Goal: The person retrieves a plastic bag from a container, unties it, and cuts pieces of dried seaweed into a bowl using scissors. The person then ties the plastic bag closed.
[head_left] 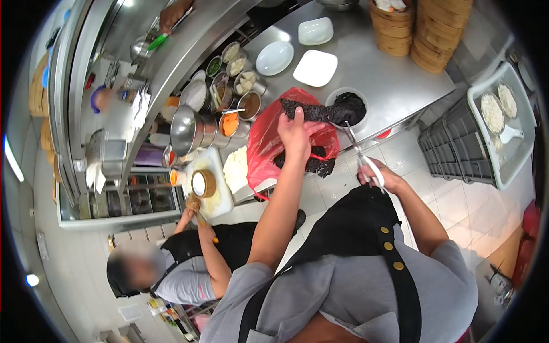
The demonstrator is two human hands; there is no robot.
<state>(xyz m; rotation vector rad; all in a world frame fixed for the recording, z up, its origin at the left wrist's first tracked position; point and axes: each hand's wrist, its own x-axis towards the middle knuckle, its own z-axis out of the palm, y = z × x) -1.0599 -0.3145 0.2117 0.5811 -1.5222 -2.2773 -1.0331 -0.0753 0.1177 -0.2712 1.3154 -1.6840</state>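
Observation:
My left hand (pixel 296 130) is closed round a dark, crinkled sheet of what looks like dried seaweed (pixel 309 112), its far end reaching over a white bowl (pixel 366 114). More dark pieces (pixel 347 103) fill that bowl. In my right hand (pixel 388 176) is a pair of scissors (pixel 362 153) with white handles, the blades pointing at the bowl's near edge. Beneath my left hand a red plastic bag (pixel 260 140) lies open at the table edge, with more of the dark sheets (pixel 320 166) in it. I cannot tell whether the blades touch the sheet.
White dishes (pixel 315 67) and bamboo steamers (pixel 433 37) stand on the steel table (pixel 366 34). Several ingredient tins (pixel 250 106) line the left side. A co-worker (pixel 197 263) works at a cutting board (pixel 220 197) to my left. Grey crates (pixel 457 151) stand at right.

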